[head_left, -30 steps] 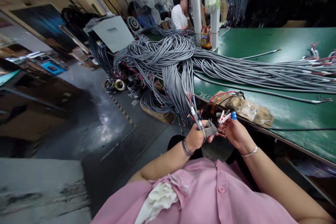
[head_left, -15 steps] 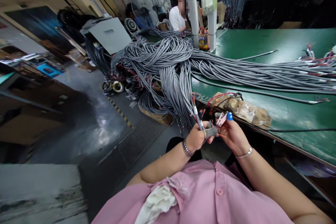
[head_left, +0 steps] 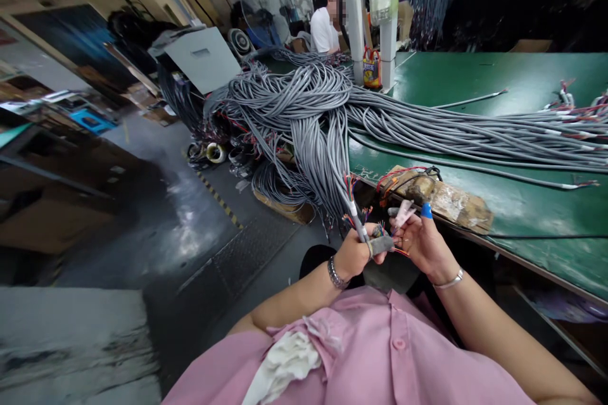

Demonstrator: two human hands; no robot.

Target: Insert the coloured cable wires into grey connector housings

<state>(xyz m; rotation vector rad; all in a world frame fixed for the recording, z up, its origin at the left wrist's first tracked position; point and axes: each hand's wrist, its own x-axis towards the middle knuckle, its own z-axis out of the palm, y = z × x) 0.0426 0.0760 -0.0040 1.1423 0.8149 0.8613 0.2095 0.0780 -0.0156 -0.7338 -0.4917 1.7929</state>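
My left hand is closed round the end of a grey cable; its thumb wears a grey finger cot. Thin coloured wires stick out of the cable's stripped end above my fist. My right hand sits just to the right, touching the left, with its fingers pinched on some of the small coloured wires near my left thumb. A blue cot covers one right fingertip. Both hands hover in front of my pink shirt, off the table's near edge.
A big heap of grey cables spills from the green table down to the floor. A taped brown block with red wires lies on the table edge. A person in white sits far back by a white post.
The hands stay together on the cable end; the right fingers have shifted slightly among the wires. The view has wobbled a little.
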